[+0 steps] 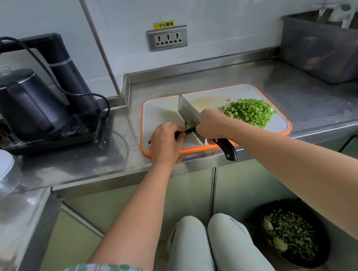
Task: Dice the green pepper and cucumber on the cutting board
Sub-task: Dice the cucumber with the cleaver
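Both arms reach forward over the worktop [300, 93] edge, forearms bare, wrists bent down toward the board [211, 94]. The left hand [165, 141] is knuckles-up with fingers curled in, pinning a dark green strip [190, 131] at the front-left of the board. Most of it is hidden under the fingers, so I can't tell if it's cucumber or pepper. The right hand [213, 124] is wrapped tight around the knife [187, 110], right up where the blade meets the handle. The black handle sticks out past the board's front edge. It's a wide, flat steel cleaver blade, edge down against the strip right next to the left fingertips.

The board is smooth white plastic with an orange rim and rounded corners, lying flat on brushed stainless steel. On its right half sits a heap of dice [251, 112], small bright green cubes, with a few darker-skinned bits on the heap's left side.

A matte black kettle [22, 102] stands on its base to the left. A round dark bin [292, 233] of chopped green scraps is down on the floor.
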